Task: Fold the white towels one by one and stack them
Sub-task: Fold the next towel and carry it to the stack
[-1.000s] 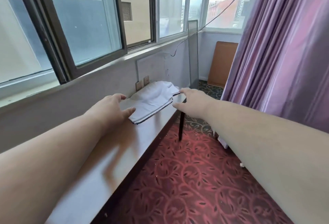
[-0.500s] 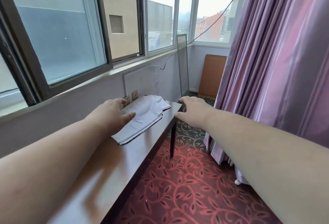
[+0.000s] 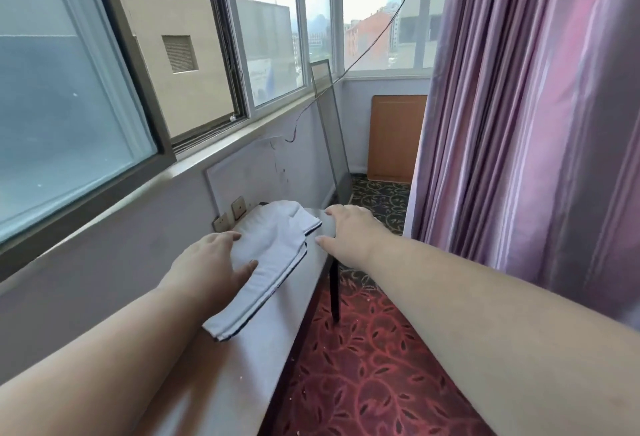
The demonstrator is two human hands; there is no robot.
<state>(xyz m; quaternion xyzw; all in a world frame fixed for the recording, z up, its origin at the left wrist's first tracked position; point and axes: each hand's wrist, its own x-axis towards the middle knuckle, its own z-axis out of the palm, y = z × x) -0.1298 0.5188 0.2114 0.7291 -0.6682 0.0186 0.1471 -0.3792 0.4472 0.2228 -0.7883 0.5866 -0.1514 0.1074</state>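
A folded white towel (image 3: pixel 277 245) with a dark edge lies lengthwise on a narrow brown table (image 3: pixel 242 366) under the window. A second white piece sticks out at its far end. My left hand (image 3: pixel 207 269) rests flat on the towel's left side, fingers spread, thumb on the cloth. My right hand (image 3: pixel 349 231) hovers at the table's far right corner, fingers apart, just right of the towel's far end and holding nothing.
Wall sockets (image 3: pixel 230 215) sit behind the towel. A purple curtain (image 3: pixel 519 123) hangs on the right. A framed pane (image 3: pixel 329 130) and a wooden board (image 3: pixel 394 137) lean at the far end. Red patterned carpet (image 3: pixel 363 366) lies beside the table.
The towel has slid nearer along the table under my left hand. My right hand stays at the far corner. The view has tilted up slightly.
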